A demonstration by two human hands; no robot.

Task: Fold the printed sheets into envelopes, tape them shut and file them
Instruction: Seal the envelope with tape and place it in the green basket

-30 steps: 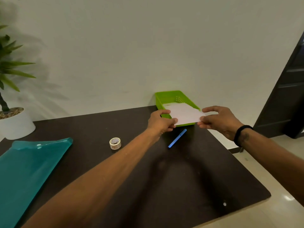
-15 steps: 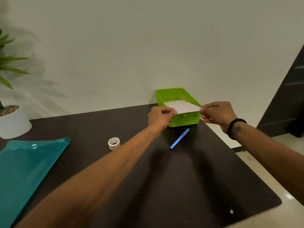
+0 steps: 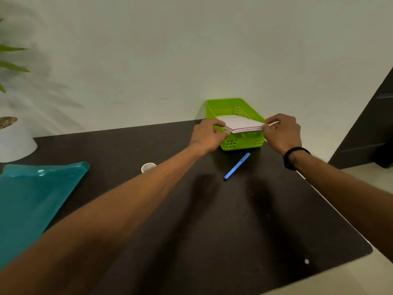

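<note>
Both hands [image 3: 244, 133] pinch flat white folded sheets [image 3: 241, 123] over perforated green plastic basket [image 3: 228, 106].

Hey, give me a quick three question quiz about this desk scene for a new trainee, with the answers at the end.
1. True or false: both hands, left hand and right hand, grip the stack of folded sheets.
2. Which colour is the basket under the stack? A red, B green, C white.
3. What lies on the table between the forearms, nearest the basket?

Key: 1 true; 2 B; 3 the blue pen.
</note>
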